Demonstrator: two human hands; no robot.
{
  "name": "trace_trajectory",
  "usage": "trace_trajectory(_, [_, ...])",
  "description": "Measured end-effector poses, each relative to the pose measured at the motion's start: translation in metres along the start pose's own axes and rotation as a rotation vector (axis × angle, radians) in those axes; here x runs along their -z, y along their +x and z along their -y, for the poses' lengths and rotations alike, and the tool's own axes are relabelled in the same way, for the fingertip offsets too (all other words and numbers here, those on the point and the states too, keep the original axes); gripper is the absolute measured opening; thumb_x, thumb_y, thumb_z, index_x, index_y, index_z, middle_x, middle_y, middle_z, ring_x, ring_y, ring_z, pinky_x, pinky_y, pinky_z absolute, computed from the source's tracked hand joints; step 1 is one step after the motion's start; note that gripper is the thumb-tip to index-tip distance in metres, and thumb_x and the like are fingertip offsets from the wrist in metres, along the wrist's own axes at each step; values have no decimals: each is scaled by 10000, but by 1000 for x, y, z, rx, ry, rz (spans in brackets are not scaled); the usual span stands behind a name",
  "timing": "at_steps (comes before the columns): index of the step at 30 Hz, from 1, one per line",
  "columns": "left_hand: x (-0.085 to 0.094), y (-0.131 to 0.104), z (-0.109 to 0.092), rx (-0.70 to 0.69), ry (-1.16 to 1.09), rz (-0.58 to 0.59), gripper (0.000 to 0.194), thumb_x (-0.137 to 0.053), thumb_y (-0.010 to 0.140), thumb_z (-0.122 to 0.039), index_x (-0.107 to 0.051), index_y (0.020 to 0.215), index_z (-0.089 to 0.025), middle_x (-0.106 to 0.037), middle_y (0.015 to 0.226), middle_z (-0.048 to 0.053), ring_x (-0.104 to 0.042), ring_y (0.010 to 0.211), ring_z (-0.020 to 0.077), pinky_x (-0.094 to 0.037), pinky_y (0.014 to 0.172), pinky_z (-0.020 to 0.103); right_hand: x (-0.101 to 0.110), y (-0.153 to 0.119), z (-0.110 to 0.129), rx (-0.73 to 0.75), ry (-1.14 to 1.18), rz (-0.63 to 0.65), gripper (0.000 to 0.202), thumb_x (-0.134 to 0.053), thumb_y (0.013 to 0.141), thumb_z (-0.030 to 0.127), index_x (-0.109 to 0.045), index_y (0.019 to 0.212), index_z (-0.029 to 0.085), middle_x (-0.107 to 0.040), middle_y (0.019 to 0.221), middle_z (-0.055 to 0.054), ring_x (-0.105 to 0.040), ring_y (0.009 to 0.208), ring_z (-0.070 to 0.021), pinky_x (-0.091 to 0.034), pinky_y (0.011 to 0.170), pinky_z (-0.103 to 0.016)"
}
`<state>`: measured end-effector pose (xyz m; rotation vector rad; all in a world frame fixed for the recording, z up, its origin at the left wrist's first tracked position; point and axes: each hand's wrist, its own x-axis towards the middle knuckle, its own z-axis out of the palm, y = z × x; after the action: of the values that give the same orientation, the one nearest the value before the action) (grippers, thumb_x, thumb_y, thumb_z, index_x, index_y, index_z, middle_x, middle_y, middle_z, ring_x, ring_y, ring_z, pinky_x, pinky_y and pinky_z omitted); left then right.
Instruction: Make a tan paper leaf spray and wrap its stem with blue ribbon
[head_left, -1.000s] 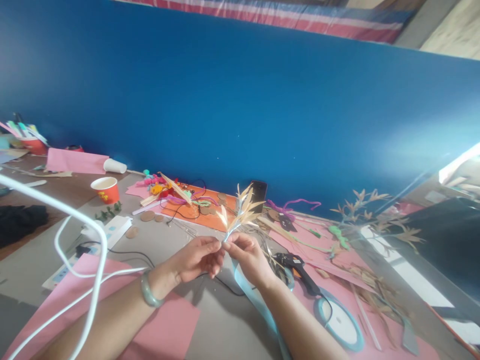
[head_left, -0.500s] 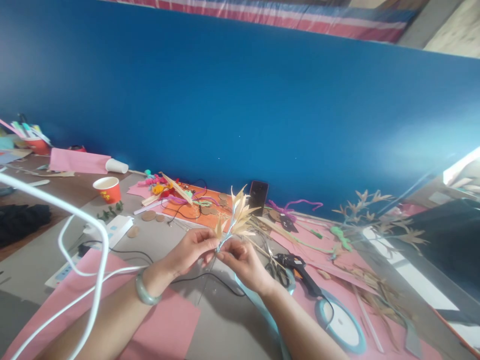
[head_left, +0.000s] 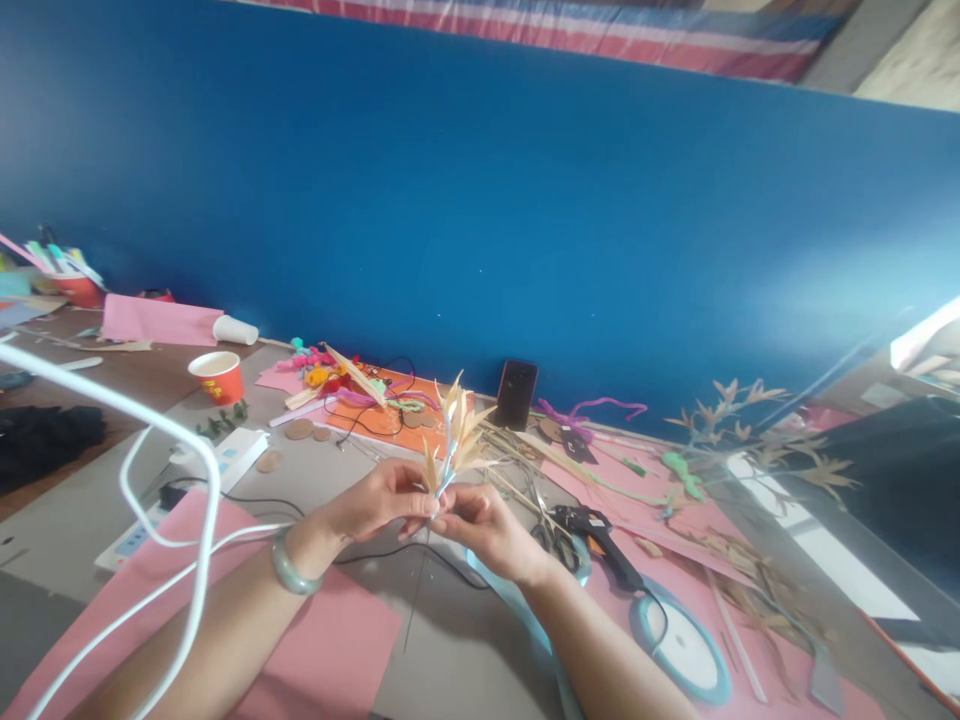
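Between my two hands stands an artificial flower (head_left: pixel 463 432) with pale straw-coloured pointed petals and a light blue stem, roughly upright. My left hand (head_left: pixel 386 503), with a jade-like bangle at the wrist, pinches the stem at its lower part. Close against it, my right hand (head_left: pixel 474 520) is closed on the same stem, thumb and finger together. Below the fingers a thin dark wire (head_left: pixel 417 600) hangs down toward the table. A light blue ribbon (head_left: pixel 517 605) runs under my right forearm from the area of its spool (head_left: pixel 686 650).
A black glue gun (head_left: pixel 611 550) and scissors (head_left: pixel 551 535) lie right of my hands. A phone (head_left: pixel 517 393) leans on the blue wall. Left are a red paper cup (head_left: pixel 219 378), a power strip (head_left: pixel 236 458) and a white cable (head_left: pixel 206 540). More straw flowers (head_left: pixel 731 410) stand right.
The flower has shifted slightly left and stands a bit more upright. Both hands stay close together on its stem; the hanging wire shows more clearly.
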<state>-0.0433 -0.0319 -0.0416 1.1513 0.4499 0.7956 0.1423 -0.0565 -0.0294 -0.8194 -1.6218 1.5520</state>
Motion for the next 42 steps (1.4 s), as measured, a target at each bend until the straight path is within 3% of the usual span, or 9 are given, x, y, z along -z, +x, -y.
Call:
trace_trajectory(7, [6, 2, -3, -55, 69, 66, 222, -744, 769, -325, -685, 802, -113, -628, 677, 27, -560, 505, 95, -461, 482, 213, -6, 0, 8, 20, 178, 59, 260, -739, 796, 400, -650, 777, 156, -710, 761, -50, -679, 800, -198, -503, 840, -380])
trace_trajectory(16, [5, 4, -1, -101, 93, -38, 197, -750, 768, -293, -683, 738, -111, -616, 567, 9, -563, 485, 102, -460, 497, 221, -1, 2, 2, 0, 190, 29, 234, -744, 796, 378, -648, 770, 166, -713, 779, -48, -665, 851, -197, -472, 874, -374])
trace_trajectory(25, [5, -2, -4, -1, -77, 151, 329, -769, 728, -382, -716, 877, -94, -679, 799, 90, -576, 483, 97, -434, 426, 204, -1, -4, 2, -63, 167, 103, 284, -767, 762, 420, -671, 799, 156, -698, 817, -54, -633, 829, -187, -470, 812, -339])
trace_trajectory(30, [5, -1, -6, -74, -32, 66, 202, -787, 722, -262, -716, 814, -97, -668, 663, 54, -583, 507, 110, -454, 470, 210, 2, -2, 0, -49, 195, 136, 269, -780, 756, 389, -676, 787, 144, -682, 833, -50, -597, 799, -158, -440, 810, -320])
trace_trajectory(33, [4, -2, -9, -112, 13, 64, 163, -796, 707, -228, -707, 752, -100, -668, 643, 43, -581, 522, 111, -471, 516, 227, 2, -3, 1, -103, 178, 106, 285, -809, 717, 385, -680, 771, 137, -650, 765, -26, -545, 707, -127, -419, 713, -276])
trace_trajectory(37, [4, -5, -11, -109, 110, 15, 167, -801, 700, -229, -710, 784, -117, -683, 683, 40, -604, 580, 128, -494, 575, 250, 3, -4, 0, -160, 159, 87, 290, -826, 686, 381, -686, 757, 137, -606, 681, 9, -478, 614, -94, -352, 590, -232])
trace_trajectory(42, [2, -8, -16, -84, 244, -95, 173, -790, 714, -258, -686, 758, -128, -670, 655, 23, -623, 620, 141, -511, 624, 261, 6, -2, -4, -157, 161, 41, 258, -824, 688, 359, -686, 739, 147, -619, 666, 21, -458, 576, -79, -338, 574, -228])
